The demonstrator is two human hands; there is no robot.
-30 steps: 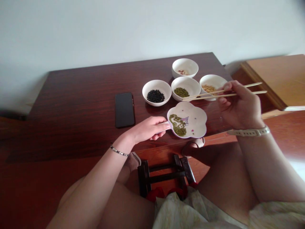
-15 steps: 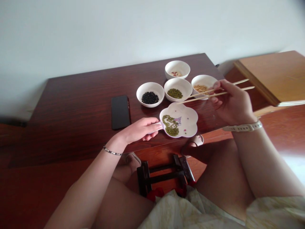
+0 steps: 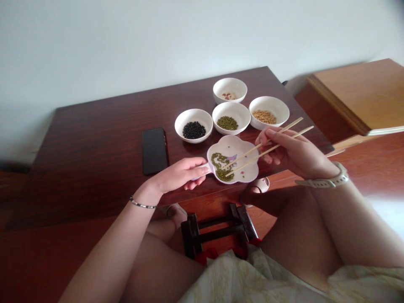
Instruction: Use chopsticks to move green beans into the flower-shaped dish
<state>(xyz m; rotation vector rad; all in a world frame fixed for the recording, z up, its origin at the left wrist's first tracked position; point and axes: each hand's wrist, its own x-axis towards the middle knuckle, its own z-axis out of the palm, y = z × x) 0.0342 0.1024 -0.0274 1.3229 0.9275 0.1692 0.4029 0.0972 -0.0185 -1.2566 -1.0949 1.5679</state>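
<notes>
A flower-shaped pink dish (image 3: 244,170) with a pile of green beans (image 3: 221,166) sits at the near edge of the dark wooden table (image 3: 104,139). My left hand (image 3: 181,172) is closed on the dish's small handle at its left side. My right hand (image 3: 292,151) grips a pair of wooden chopsticks (image 3: 268,145), whose tips reach down into the green beans in the dish. Behind the dish stand several white bowls: one with black beans (image 3: 193,129), one with green beans (image 3: 227,122), one with yellow beans (image 3: 265,116), and one with a few pale pieces (image 3: 229,96).
A black phone (image 3: 154,150) lies face down left of the bowls. A lighter wooden surface (image 3: 362,94) stands to the right of the table. A small dark wooden stool (image 3: 217,229) is under me, below the table's edge, between my knees.
My right hand has come down and leftward, bringing the chopstick tips from above the bowls into the beans in the flower dish. The view has shifted slightly. My left hand stays on the handle.
</notes>
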